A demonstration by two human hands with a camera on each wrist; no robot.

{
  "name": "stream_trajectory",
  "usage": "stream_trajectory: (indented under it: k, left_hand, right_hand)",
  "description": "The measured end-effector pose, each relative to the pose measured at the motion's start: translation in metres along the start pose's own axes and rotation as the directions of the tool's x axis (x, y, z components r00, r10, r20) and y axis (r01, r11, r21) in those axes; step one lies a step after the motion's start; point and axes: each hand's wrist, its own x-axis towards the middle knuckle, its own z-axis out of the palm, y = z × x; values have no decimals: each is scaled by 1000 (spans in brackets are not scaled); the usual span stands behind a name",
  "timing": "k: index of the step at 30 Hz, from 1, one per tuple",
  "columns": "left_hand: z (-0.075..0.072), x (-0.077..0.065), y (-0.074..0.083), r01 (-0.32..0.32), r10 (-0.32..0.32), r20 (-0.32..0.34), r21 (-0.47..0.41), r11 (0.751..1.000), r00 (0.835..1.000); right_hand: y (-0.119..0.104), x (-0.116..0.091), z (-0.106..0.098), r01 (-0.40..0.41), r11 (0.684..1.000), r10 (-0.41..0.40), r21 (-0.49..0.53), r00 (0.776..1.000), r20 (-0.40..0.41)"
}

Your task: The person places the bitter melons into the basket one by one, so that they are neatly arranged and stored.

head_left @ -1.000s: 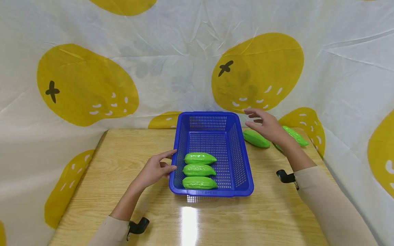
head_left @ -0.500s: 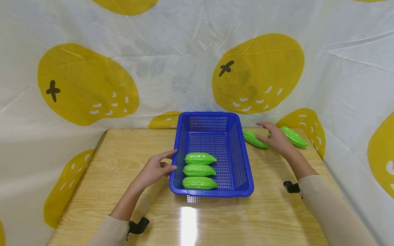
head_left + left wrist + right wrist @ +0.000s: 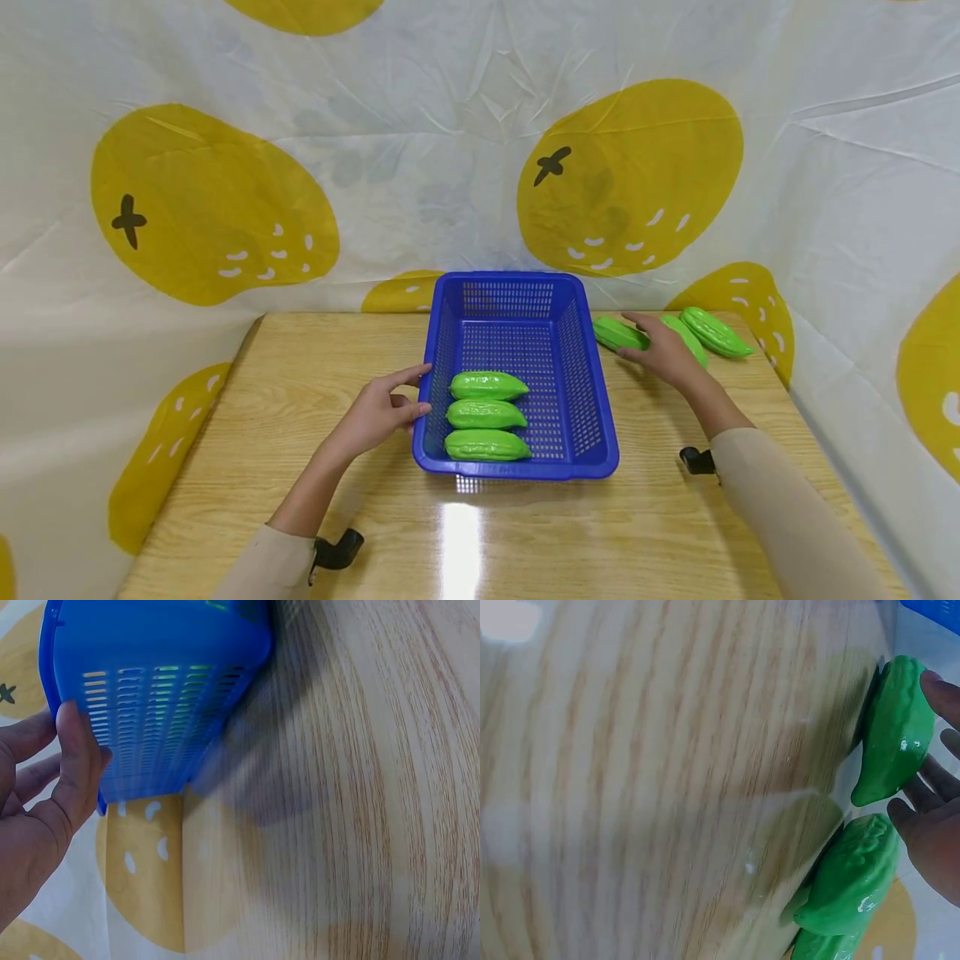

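Note:
A blue perforated basket (image 3: 516, 471) sits on the table with three green bitter melons (image 3: 487, 415) lying side by side in its near-left part. My left hand (image 3: 378, 414) holds the basket's left rim, index finger and thumb at its edge. In the left wrist view its fingers (image 3: 75, 742) lie against the rim and outer wall. Just right of the basket lies another bitter melon (image 3: 617, 333). My right hand (image 3: 663, 354) straddles this melon's right end, with thumb and fingers spread to either side. In the right wrist view one fingertip (image 3: 931, 681) meets the melon (image 3: 896, 735).
Beyond the right hand lie two more bitter melons, one nearer (image 3: 686, 340) and one farther right (image 3: 715, 332). The wooden table (image 3: 322, 358) ends at a hanging cloth (image 3: 420, 183) with yellow fruit prints, which also rises along both sides.
The right hand has come down from above the basket's right side, swung right, then moved back left over the nearest loose melon. The left hand and basket stay put.

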Motion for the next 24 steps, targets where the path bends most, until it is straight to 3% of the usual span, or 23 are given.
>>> stream_trajectory:
  k: [11,24]
  left_hand:
    - [-1,0,-3,-8,8,4,-5,1000,1000]
    - [-1,-1,-2,-14,14,9,2,1000,1000]
  right_hand:
    - [6,12,10,36,998,-36,-53,999,-10]
    - [13,11,17,43,998,-45,-53,999,-23]
